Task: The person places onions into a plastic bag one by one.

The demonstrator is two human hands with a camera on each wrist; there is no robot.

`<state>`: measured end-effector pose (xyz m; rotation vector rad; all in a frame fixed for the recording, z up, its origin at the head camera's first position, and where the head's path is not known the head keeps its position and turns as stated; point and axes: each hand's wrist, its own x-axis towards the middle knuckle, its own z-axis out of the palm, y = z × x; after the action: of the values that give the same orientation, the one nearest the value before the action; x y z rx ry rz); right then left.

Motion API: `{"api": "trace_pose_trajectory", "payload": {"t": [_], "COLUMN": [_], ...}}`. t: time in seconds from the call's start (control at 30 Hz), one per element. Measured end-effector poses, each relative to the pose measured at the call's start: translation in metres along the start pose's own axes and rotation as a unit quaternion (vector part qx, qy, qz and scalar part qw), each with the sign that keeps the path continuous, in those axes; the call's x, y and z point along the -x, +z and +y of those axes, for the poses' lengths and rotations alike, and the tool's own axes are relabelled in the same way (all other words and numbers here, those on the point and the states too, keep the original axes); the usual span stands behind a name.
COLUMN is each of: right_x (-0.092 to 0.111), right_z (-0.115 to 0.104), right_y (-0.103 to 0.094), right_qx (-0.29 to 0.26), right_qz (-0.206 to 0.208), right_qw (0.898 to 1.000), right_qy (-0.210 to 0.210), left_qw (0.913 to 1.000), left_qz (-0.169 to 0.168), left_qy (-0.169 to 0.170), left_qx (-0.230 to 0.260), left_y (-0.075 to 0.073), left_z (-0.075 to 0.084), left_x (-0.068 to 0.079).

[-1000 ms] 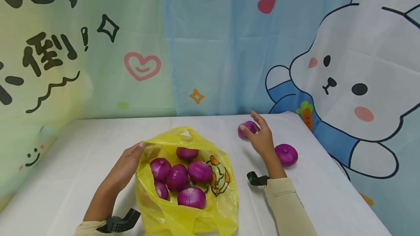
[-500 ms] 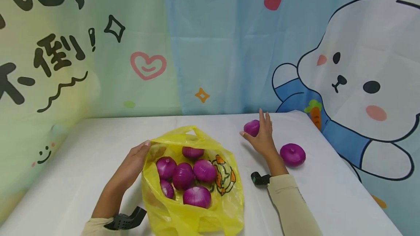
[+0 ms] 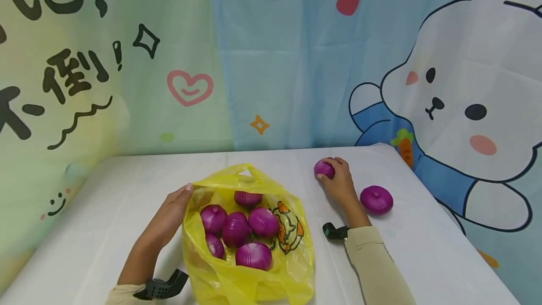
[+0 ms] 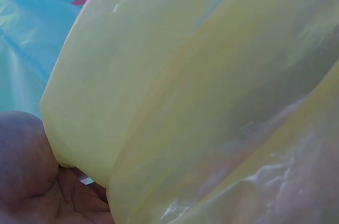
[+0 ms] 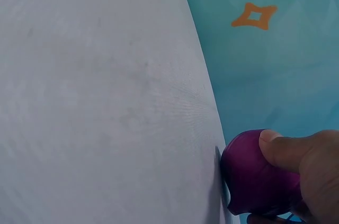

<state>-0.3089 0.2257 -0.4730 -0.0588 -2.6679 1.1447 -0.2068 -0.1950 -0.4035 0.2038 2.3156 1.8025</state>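
My right hand (image 3: 338,181) grips a purple onion (image 3: 323,168) near the back edge of the table. In the right wrist view the thumb (image 5: 286,149) presses on the side of that onion (image 5: 257,173). A yellow plastic bag (image 3: 250,284) stands with its mouth spread wide, several purple onions (image 3: 236,229) inside it. At the bag's left rim my left hand (image 3: 169,215) pinches the plastic. The left wrist view shows the thumb (image 4: 26,155) against the bag's film (image 4: 143,75), with the other fingers partly hidden behind it.
Another purple onion (image 3: 376,200) lies on the white tabletop (image 3: 139,178) to the right of my right forearm. A printed curtain (image 3: 271,60) with a rabbit drawing hangs right behind the table.
The right hand's fingers were spread beside the far onion and have now closed round it. The left hand keeps its hold on the bag rim. The head view has shifted slightly.
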Motion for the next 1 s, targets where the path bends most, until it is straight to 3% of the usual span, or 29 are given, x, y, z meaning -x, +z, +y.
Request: {"api": "trace_pose_trajectory", "payload": {"t": [0.27,0.47,0.7,0.87,1.0], "right_x": [0.002,0.002,0.005,0.009,0.018], "right_z": [-0.004,-0.016,-0.036,-0.054,-0.073], "right_y": [-0.003,-0.011,-0.020,-0.028,-0.033], "right_qx": [-0.005,-0.040,-0.101,-0.164,-0.214], "right_qz": [0.005,0.016,0.002,-0.036,-0.097], "right_qw": [1.000,0.998,0.991,0.977,0.960], "right_qy": [-0.006,-0.051,-0.090,-0.129,-0.154], "left_qw": [1.0000,1.0000,1.0000,1.0000,1.0000], "left_qz": [0.000,0.000,0.000,0.000,0.002], "left_qy": [0.000,0.005,0.002,-0.001,-0.003], "left_qx": [0.005,0.002,-0.002,-0.003,-0.004], "left_y": [0.000,-0.001,0.000,0.000,0.000], "left_z": [-0.002,0.000,0.001,0.001,0.001], "left_x": [0.001,0.001,0.000,0.000,0.000]}}
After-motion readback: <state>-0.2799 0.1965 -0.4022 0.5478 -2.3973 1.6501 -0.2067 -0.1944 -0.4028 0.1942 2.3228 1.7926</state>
